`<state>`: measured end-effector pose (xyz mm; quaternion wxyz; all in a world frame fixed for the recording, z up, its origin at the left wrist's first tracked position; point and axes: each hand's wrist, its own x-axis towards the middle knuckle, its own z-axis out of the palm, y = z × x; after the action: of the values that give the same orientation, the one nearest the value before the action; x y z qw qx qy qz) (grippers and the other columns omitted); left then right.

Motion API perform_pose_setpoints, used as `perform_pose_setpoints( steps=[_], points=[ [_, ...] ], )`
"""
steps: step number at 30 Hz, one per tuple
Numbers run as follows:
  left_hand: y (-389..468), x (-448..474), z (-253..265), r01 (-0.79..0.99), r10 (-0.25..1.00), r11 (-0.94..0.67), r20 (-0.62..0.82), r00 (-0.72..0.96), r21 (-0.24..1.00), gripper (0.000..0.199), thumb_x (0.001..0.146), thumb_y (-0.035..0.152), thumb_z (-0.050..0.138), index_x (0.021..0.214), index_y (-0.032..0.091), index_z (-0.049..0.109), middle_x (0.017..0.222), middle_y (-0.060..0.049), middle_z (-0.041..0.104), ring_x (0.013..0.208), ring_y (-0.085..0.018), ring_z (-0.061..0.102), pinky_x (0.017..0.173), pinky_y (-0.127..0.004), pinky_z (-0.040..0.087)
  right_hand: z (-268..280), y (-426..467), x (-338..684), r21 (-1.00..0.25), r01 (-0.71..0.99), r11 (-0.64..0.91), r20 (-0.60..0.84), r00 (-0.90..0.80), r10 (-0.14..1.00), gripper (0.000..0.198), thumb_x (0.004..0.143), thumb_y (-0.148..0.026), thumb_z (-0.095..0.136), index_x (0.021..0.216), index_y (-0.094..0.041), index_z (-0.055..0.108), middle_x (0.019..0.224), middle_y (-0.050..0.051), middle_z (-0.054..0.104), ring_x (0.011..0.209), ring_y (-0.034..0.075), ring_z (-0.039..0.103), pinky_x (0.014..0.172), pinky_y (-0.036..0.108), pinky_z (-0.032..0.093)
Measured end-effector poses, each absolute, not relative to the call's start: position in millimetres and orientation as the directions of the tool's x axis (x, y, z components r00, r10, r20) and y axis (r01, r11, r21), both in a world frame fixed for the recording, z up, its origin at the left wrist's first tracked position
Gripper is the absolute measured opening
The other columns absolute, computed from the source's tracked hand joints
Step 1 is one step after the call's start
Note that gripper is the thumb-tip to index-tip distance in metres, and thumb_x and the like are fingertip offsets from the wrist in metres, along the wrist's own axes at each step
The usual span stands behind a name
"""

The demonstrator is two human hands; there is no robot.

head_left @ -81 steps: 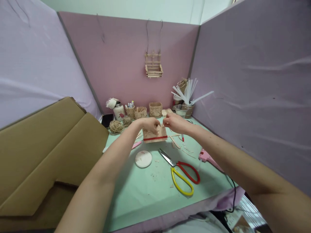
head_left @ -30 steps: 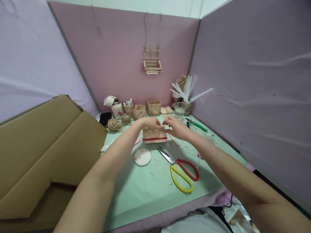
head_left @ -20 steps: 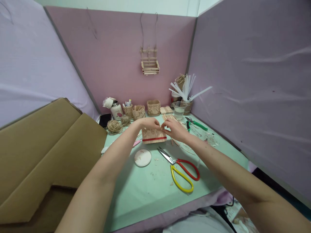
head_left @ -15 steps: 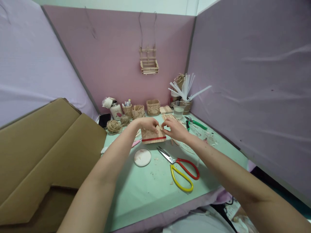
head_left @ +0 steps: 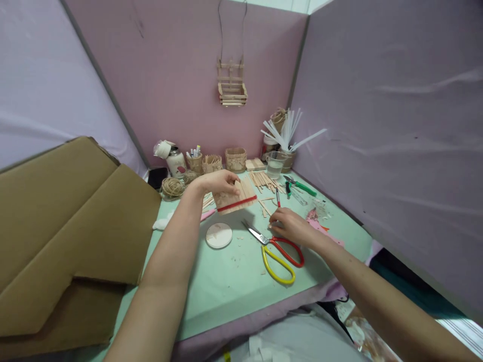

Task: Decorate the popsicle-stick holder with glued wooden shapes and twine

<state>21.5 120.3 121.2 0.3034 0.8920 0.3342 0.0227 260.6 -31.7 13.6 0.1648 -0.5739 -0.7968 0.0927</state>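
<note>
My left hand (head_left: 225, 182) grips the upper edge of a panel of flat wooden craft sticks (head_left: 247, 190), with a red band running across its lower part. The panel is tilted, and my fingers cover part of its left half. Lower and to the right, my right hand (head_left: 289, 224) is near the tabletop with its fingers curled together; what they hold, if anything, is hidden. Just beyond it is a thin red tool with a dark tip (head_left: 278, 197). Large scissors (head_left: 266, 240) with one red and one yellow handle lie open just below that hand.
A round white lid (head_left: 219, 236) lies in front of the panel. Loose wooden sticks (head_left: 264, 180), green-handled pliers (head_left: 302, 187) and a clear cup of water (head_left: 275, 165) are behind. Twine (head_left: 172, 188) sits at left, beside a large cardboard box (head_left: 60, 226).
My right hand has left the panel and moved down and right toward the table near the scissors. The left hand keeps the panel, now tilted. The view has shifted slightly.
</note>
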Motion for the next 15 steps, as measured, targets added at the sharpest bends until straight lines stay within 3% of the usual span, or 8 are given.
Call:
perform_pose_setpoints(
  steps=[4,8,11,15],
  points=[
    [115,20,117,0.546,0.617,-0.556,-0.128,0.776,0.627,0.032,0.068,0.039,0.067,0.091,0.017,0.066,0.088,-0.002,0.067,0.077,-0.015,0.058,0.063,-0.023,0.039,6,-33,262,-0.348,0.885,0.310,0.111,-0.289,0.951,0.014,0.083,-0.018,0.058,0.091,-0.020,0.069,0.094,0.009,0.063,0.094,0.022,0.058,0.082,0.032,0.046],
    [111,16,112,0.526,0.629,-0.527,-0.109,0.769,0.667,0.035,0.068,0.039,0.067,0.095,0.017,0.066,0.090,-0.003,0.068,0.078,-0.016,0.059,0.063,-0.023,0.041,15,-46,276,-0.342,0.912,0.227,0.146,-0.187,0.972,0.029,0.085,-0.021,0.054,0.112,-0.020,0.064,0.108,0.010,0.062,0.101,0.023,0.058,0.085,0.033,0.045],
    [107,12,115,0.542,0.654,-0.516,-0.105,0.750,0.663,0.035,0.067,0.040,0.068,0.092,0.016,0.065,0.087,-0.002,0.067,0.074,-0.015,0.058,0.060,-0.023,0.040,24,-66,298,-0.265,0.964,0.031,0.167,0.015,0.986,0.031,0.087,-0.026,0.052,0.114,-0.017,0.062,0.111,0.013,0.061,0.102,0.026,0.058,0.084,0.035,0.045],
    [100,7,121,0.558,0.687,-0.498,-0.090,0.721,0.664,0.038,0.067,0.042,0.067,0.094,0.016,0.064,0.088,-0.003,0.066,0.075,-0.016,0.058,0.060,-0.024,0.039,20,-92,330,-0.088,0.961,-0.263,0.062,0.269,0.961,0.034,0.079,-0.035,0.062,0.102,-0.011,0.065,0.103,0.019,0.062,0.098,0.033,0.058,0.080,0.039,0.043]
  ],
)
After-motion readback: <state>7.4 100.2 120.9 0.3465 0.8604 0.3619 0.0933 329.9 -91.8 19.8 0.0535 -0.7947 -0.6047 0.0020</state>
